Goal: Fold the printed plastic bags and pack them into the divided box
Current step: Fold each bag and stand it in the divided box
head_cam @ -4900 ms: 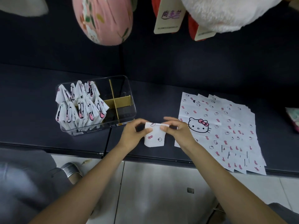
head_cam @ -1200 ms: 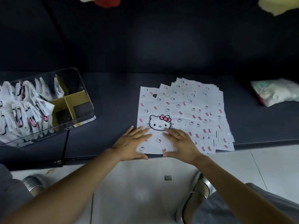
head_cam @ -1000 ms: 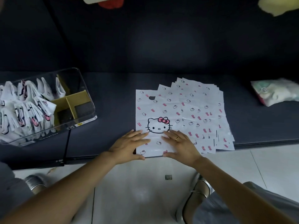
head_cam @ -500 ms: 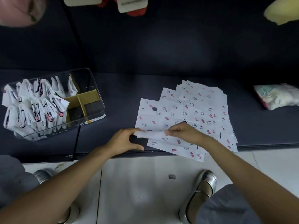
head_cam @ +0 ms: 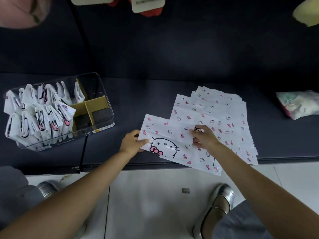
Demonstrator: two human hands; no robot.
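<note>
One printed bag (head_cam: pixel 170 135) lay on the dark desk (head_cam: pixel 131 100), its near part folded over. The left hand (head_cam: pixel 132 144) pinched its left edge; the right hand (head_cam: pixel 204 138) held its right side. Beside it lay the bag pile (head_cam: pixel 222 118); the divided box (head_cam: pixel 103 94) stood left, well apart.

A dark bench (head_cam: pixel 172 94) ran across the view, with a dark wall (head_cam: pixel 189 40) behind it. On its right end lay a clear packet (head_cam: pixel 299 104) of pale soft goods. Along the top edge hung a pink round thing (head_cam: pixel 20 11), two white tags (head_cam: pixel 148 3) over something red (head_cam: pixel 151 12), and a yellowish item (head_cam: pixel 307 12). Below lay pale floor tiles (head_cam: pixel 146 204), with a silver shoe (head_cam: pixel 215 209) on the right and another (head_cam: pixel 46 188) on the left.
</note>
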